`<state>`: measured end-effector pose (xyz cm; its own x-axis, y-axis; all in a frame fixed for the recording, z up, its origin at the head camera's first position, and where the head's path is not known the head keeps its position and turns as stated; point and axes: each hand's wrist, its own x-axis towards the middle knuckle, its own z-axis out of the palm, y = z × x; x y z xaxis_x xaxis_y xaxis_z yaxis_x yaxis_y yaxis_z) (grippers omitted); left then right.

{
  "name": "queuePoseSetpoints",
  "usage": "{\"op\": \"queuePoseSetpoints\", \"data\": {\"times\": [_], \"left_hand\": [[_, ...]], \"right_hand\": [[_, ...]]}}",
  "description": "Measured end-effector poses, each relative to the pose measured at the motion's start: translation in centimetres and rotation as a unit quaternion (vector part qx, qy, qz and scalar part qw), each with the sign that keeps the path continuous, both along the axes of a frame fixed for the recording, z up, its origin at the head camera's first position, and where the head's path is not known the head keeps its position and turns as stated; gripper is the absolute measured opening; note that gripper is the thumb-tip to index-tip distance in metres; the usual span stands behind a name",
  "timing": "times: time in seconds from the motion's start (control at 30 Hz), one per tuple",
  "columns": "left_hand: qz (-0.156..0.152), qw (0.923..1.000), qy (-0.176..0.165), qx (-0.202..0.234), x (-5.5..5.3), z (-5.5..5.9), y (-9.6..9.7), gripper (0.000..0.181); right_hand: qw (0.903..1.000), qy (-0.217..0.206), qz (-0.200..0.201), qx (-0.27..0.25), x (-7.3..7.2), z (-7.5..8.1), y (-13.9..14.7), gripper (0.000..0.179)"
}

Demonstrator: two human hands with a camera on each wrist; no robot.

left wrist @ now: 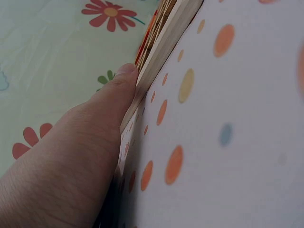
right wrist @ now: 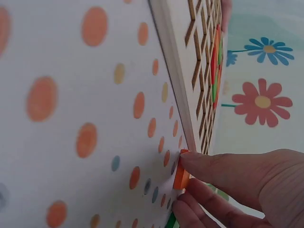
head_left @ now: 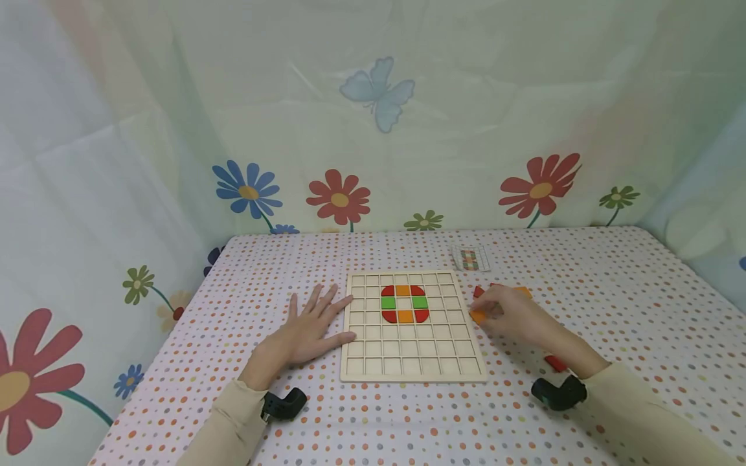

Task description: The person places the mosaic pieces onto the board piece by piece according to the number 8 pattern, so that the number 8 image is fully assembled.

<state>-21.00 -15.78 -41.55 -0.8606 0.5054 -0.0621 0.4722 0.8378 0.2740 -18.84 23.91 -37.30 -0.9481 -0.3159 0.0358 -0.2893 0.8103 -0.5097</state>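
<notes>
A wooden grid board (head_left: 408, 366) lies on the table. Red corner tiles (head_left: 388, 316), orange tiles (head_left: 405, 316) and green tiles (head_left: 419, 302) form a rounded ring around one bare cell in its upper middle. My left hand (head_left: 305, 331) lies with fingers spread beside the board; thumb and forefinger rest on its left edge. Off the right edge, my right hand (head_left: 513, 316) pinches an orange tile (right wrist: 181, 175) between thumb and fingers, low over the cloth. Loose red and orange tiles, among them a red tile (head_left: 478, 292), lie partly hidden behind that hand.
A small card (head_left: 469, 259) with a coloured pattern lies behind the board's far right corner. One red tile (head_left: 555, 363) sits under the right forearm. A green piece (right wrist: 172, 221) shows below the right fingers. A dotted cloth (head_left: 408, 427) covers the table.
</notes>
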Motion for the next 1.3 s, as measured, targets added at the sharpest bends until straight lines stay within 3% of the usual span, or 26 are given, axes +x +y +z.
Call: {"op": "queuePoseSetpoints", "data": {"times": [0.2,0.47,0.67,1.03,1.3], "left_hand": [[0.004,1.0,0.003,-0.002,-0.1,-0.2,-0.1,0.08],[0.006,0.9999,-0.002,-0.009,-0.2,-0.1,0.0,0.08],[0.003,0.9999,-0.004,-0.014,-0.2,-0.1,0.1,0.08],[0.005,0.9999,-0.003,-0.011,-0.3,0.0,0.0,0.081],[0.007,0.9999,-0.003,-0.015,-0.3,-0.2,-0.1,0.081]], "right_hand": [[0.9997,-0.003,-0.003,0.024,-0.8,0.1,-0.1,0.025],[0.9957,-0.069,0.044,0.043,-2.2,1.3,0.1,0.022],[0.992,-0.106,0.045,0.054,-2.8,1.9,-0.1,0.019],[0.9922,-0.101,0.04,0.062,-3.5,1.8,-0.2,0.023],[0.9967,-0.045,0.057,0.036,-3.3,1.5,-0.2,0.032]]}}
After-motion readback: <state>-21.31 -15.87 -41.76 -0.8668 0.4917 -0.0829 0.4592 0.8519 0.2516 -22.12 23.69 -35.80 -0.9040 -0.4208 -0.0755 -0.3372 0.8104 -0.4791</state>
